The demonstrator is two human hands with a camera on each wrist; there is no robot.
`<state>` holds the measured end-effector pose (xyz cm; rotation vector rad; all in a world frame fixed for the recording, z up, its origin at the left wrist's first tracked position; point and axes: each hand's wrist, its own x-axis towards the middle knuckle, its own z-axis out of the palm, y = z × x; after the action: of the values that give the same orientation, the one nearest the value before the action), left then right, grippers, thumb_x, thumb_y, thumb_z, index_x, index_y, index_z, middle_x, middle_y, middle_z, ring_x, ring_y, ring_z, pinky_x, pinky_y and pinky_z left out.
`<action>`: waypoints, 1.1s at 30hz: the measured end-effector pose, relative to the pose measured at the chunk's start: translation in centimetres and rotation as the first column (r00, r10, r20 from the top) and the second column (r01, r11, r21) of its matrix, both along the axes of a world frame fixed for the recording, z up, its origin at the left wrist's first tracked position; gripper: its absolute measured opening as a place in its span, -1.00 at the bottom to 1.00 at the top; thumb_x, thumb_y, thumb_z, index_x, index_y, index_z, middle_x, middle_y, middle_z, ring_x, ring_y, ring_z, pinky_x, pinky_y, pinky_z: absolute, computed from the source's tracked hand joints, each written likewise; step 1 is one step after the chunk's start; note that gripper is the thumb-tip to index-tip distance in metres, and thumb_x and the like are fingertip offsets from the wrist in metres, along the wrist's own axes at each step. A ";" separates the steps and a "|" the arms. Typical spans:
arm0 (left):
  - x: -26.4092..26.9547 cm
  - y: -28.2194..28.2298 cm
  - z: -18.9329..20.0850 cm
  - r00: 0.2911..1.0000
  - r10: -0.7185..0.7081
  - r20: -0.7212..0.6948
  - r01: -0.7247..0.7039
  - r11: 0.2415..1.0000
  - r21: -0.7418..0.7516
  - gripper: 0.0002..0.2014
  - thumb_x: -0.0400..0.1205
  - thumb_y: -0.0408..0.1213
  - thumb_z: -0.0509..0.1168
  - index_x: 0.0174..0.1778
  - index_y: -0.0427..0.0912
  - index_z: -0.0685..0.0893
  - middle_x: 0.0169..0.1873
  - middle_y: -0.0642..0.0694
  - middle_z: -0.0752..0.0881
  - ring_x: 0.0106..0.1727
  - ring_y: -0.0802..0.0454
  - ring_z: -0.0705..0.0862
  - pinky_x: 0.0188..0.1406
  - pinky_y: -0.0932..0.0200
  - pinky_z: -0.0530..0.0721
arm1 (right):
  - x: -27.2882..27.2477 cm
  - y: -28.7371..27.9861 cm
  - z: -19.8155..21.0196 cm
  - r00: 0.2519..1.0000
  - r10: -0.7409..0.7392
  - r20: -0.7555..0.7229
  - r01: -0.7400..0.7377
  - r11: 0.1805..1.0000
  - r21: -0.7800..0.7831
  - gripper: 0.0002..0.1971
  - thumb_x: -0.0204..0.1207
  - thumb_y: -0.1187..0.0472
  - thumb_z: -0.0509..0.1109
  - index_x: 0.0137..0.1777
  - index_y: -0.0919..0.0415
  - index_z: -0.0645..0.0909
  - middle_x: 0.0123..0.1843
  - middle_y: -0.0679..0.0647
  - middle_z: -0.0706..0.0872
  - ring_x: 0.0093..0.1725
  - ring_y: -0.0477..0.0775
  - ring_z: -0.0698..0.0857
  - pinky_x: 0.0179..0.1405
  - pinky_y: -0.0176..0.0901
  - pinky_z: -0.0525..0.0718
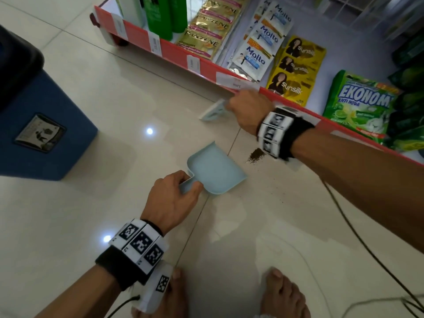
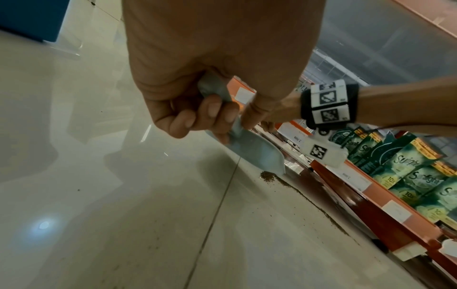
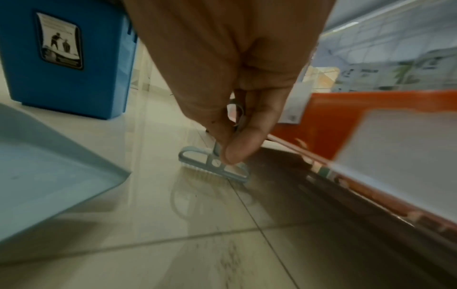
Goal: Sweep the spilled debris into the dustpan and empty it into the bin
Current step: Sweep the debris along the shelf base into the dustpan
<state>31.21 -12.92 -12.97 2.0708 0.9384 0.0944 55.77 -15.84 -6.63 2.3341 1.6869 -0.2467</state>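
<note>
A pale blue dustpan (image 1: 215, 171) lies on the tiled floor, and my left hand (image 1: 174, 198) grips its short handle (image 2: 215, 91). A small heap of brown debris (image 1: 255, 155) sits just right of the pan's mouth, with a thin trail (image 2: 314, 205) running along the shelf base. My right hand (image 1: 247, 109) holds a small pale blue brush (image 1: 213, 111) by its thin handle. In the right wrist view its bristles (image 3: 205, 174) touch the floor beyond the pan, near the shelf's foot. The blue bin (image 1: 41, 125) with a dark lid stands at the left.
A low orange-edged shelf (image 1: 206, 65) with sachets and detergent packs runs across the back right, close to the brush. My bare feet (image 1: 282, 292) are at the bottom. A cable (image 1: 358, 235) trails over the floor at the right.
</note>
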 end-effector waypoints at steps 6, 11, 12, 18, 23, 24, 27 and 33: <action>-0.5 0.3 0.2 1.000 0.008 -0.006 -0.008 1.000 0.000 -0.52 0.46 0.17 0.18 -0.36 -0.25 0.54 -0.56 0.00 0.55 -0.54 0.09 0.43 -0.55 0.24 0.33 | 3.1 -9.4 1.7 1.000 0.020 -0.005 -0.020 0.995 -0.100 -0.64 0.63 0.35 0.24 0.37 0.12 0.65 -0.08 0.11 0.60 0.03 0.22 0.69 -0.12 -0.02 0.59; -0.1 0.0 -0.2 1.000 -0.016 0.008 0.015 1.000 0.012 -0.58 0.61 0.03 0.33 -0.41 -0.23 0.51 -0.60 0.04 0.50 -0.57 0.13 0.40 -0.55 0.24 0.32 | 2.3 -6.8 2.0 0.997 0.064 -0.048 -0.057 0.989 0.137 -0.64 0.71 0.29 0.20 0.44 0.07 0.62 -0.06 0.24 0.67 -0.06 0.28 0.69 -0.25 0.01 0.54; 0.0 -0.2 -0.2 1.000 -0.024 0.009 0.023 1.000 0.019 -0.58 0.61 0.01 0.34 -0.40 -0.25 0.51 -0.61 0.05 0.49 -0.58 0.14 0.39 -0.55 0.25 0.33 | 2.0 -5.7 1.5 0.997 0.070 -0.046 -0.062 0.987 0.151 -0.63 0.72 0.28 0.18 0.46 0.08 0.60 -0.02 0.24 0.68 -0.02 0.28 0.70 -0.20 0.03 0.58; -0.1 -0.6 0.0 1.000 -0.020 -0.011 0.020 1.000 0.009 -0.57 0.60 0.04 0.33 -0.50 -0.09 0.41 -0.66 0.08 0.44 -0.62 0.18 0.35 -0.57 0.27 0.28 | 1.8 -6.3 -0.9 0.999 0.034 -0.021 -0.033 0.999 0.018 -0.61 0.71 0.26 0.19 0.51 0.14 0.54 0.26 0.24 0.67 0.18 0.27 0.72 0.10 0.03 0.68; -1.4 -0.1 0.0 0.999 0.005 -0.033 -0.005 1.000 0.017 -0.57 0.61 0.01 0.33 -0.42 -0.26 0.51 -0.61 0.03 0.48 -0.57 0.13 0.39 -0.54 0.22 0.31 | 3.9 -12.7 -0.8 0.998 0.051 -0.038 -0.051 0.999 0.002 -0.60 0.68 0.31 0.21 0.49 0.12 0.55 0.10 0.25 0.67 -0.08 0.24 0.68 -0.24 -0.15 0.41; -1.6 0.0 0.0 0.999 0.007 -0.040 -0.006 1.000 0.019 -0.57 0.62 0.00 0.33 -0.40 -0.28 0.53 -0.60 0.01 0.50 -0.56 0.11 0.40 -0.54 0.20 0.32 | 4.2 -13.2 -0.5 0.998 0.044 -0.036 -0.043 0.999 0.023 -0.60 0.68 0.31 0.22 0.49 0.10 0.56 0.06 0.24 0.66 -0.14 0.21 0.65 -0.27 -0.15 0.41; -1.7 -0.1 0.1 0.999 0.007 -0.050 -0.006 1.000 0.016 -0.55 0.60 0.06 0.31 -0.41 -0.24 0.51 -0.59 0.01 0.50 -0.55 0.09 0.41 -0.53 0.19 0.30 | 4.2 -11.7 0.4 0.995 0.056 -0.085 -0.042 0.987 0.156 -0.65 0.71 0.28 0.23 0.45 0.13 0.61 -0.08 0.24 0.64 -0.23 0.19 0.59 -0.32 -0.12 0.41; -0.8 -0.4 0.2 0.999 -0.017 -0.051 0.019 0.999 0.036 -0.57 0.62 0.01 0.32 -0.38 -0.28 0.55 -0.60 0.00 0.50 -0.56 0.09 0.40 -0.55 0.21 0.32 | 1.9 -4.1 -1.7 0.998 -0.054 -0.017 0.056 0.983 0.172 -0.67 0.75 0.22 0.15 0.46 0.14 0.55 0.12 0.24 0.66 0.05 0.29 0.71 -0.07 0.00 0.66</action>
<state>30.45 -13.34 -12.73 2.1233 0.9550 0.0506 57.72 -19.93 -8.33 2.5109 1.7136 -0.1298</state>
